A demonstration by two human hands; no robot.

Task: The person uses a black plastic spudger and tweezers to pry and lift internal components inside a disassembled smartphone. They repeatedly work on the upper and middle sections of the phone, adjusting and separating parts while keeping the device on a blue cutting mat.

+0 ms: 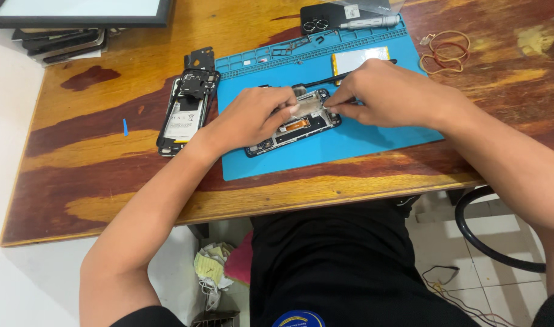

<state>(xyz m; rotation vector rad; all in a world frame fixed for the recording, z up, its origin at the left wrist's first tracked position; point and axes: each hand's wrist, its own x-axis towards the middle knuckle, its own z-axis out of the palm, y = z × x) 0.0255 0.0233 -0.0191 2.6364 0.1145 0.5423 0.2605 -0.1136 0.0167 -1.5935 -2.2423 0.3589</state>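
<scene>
Head view: I'm seeing opened phone [301, 124] lying on blue mat [349, 145], near mat centre. Left hand [255, 115] pressing down on phone's frame, fingers curled over it. Right hand [383, 94] pinching thin tweezers [332, 106], tips touching phone's upper part. Mat's rear tray slots holding small parts, battery [358, 59], screwdriver [370, 23]. Second phone [183, 115] lying left of mat. Phone's middle is hiding under fingers; tweezer tips hard to make out.

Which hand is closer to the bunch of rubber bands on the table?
The right hand. It works at the opened phone on the blue mat, closer to the rubber bands at the table's far right. The left hand sits farther left.
</scene>
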